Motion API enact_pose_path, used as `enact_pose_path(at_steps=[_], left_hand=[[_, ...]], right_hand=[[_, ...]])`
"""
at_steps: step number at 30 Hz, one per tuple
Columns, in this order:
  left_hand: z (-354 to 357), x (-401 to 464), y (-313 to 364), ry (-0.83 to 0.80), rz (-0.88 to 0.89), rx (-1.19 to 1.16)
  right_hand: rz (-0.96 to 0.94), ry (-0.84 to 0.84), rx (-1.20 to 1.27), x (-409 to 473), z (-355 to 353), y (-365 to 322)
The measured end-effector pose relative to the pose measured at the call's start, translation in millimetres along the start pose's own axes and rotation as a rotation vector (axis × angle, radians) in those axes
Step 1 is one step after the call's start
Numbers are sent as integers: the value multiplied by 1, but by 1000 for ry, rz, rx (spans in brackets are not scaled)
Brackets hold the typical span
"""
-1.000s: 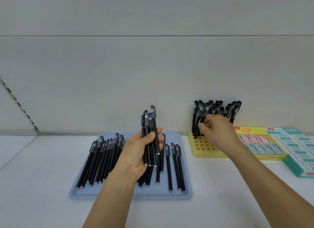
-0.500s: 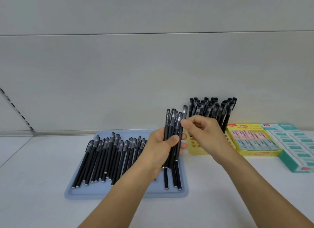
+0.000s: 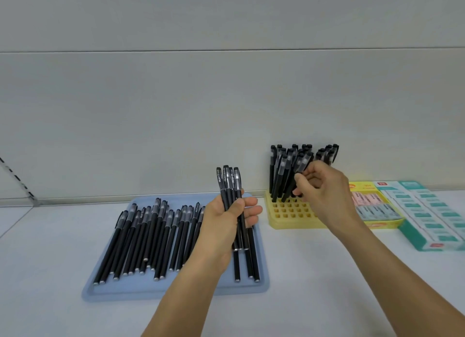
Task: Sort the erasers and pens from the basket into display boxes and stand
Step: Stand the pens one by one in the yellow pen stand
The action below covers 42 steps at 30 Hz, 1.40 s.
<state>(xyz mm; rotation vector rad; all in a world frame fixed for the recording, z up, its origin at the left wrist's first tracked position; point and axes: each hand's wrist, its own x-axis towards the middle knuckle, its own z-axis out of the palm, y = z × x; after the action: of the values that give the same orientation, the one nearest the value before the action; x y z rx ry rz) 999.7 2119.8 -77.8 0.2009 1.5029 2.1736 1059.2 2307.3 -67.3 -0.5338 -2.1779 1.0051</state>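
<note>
My left hand grips a bundle of several black pens upright above the blue tray. Many more black pens lie side by side in that tray. My right hand pinches a single black pen and holds it slanted over the yellow pen stand, its lower end at the stand's holes. Several pens stand upright in the stand's back rows; the front rows of holes are open.
A yellow display box of pink and grey erasers sits right of the stand. Further right lies a teal box of erasers. A grey wall rises just behind the white tabletop.
My right hand took one pen from the bundle in my left hand and carried it right to the yellow stand. The left hand's bundle stayed over the tray.
</note>
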Motion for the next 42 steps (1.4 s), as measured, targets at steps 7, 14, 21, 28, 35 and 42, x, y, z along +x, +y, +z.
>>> enact_pose_path(at_steps=[7,14,21,28,35,42], left_hand=[[4,-5,-1,-44,-18,-12],[5,-7,1,-127,-51,0],[12,-12,-1,-304,-27,187],[-2,-7,-8,-83,36,192],[1,-6,-6,-97,-8,74],[1,-9,-3,-88,-45,5]], right_hand=[[11,-63,-69,4,13,9],[3,8,-225,-6,13,1],[72,-339,286,-18,10,-41],[43,59,229,-3,-18,-24],[-52,63,-19,1,-16,-4],[-35,-20,-80,8,-6,-2]])
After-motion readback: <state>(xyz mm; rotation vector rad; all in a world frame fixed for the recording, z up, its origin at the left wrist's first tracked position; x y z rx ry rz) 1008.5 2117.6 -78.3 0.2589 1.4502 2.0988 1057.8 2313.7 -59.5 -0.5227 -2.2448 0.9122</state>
